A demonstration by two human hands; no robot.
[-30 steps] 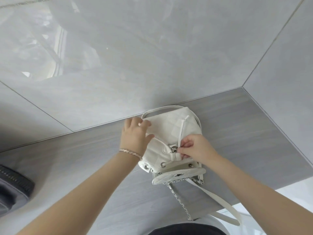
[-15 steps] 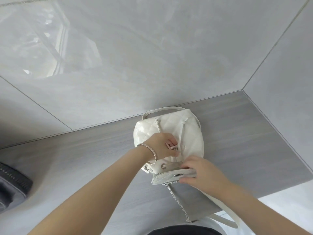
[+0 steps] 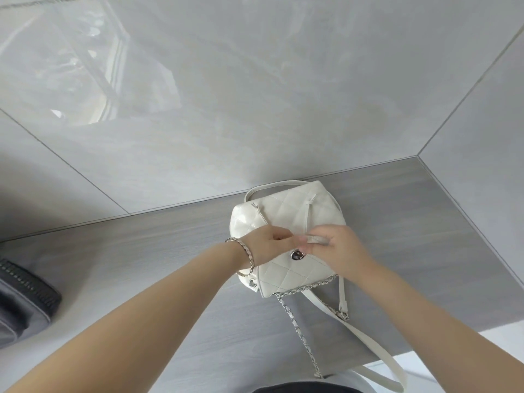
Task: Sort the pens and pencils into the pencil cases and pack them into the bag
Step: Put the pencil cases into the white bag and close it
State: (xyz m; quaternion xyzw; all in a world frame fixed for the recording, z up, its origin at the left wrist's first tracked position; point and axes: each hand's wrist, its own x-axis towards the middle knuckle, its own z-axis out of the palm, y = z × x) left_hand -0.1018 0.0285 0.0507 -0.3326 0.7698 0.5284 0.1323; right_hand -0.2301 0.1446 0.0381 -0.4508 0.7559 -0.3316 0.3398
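A white quilted bag [image 3: 286, 214] lies on the grey wood-grain table [image 3: 141, 265] near the tiled wall. Its flap [image 3: 292, 275] is folded over the front, with a silver clasp [image 3: 297, 254] showing at the flap's edge. My left hand [image 3: 272, 245] pinches at the flap edge beside the clasp. My right hand [image 3: 337, 248] grips the flap's edge from the right, fingers curled over it. Both hands meet above the clasp. A chain and white straps [image 3: 365, 344] trail toward me. No pens, pencils or pencil cases are visible.
A dark grey zipped case or bag [image 3: 22, 304] lies at the left edge of the table. Glossy grey wall tiles [image 3: 255, 95] rise behind and to the right of the bag. The table's near right corner ends by a white floor [image 3: 442, 361].
The flap, hanging toward me before, is now folded up over the bag's front. My right hand rose from the flap's lower edge to the clasp; my left hand stays near the drawstring opening.
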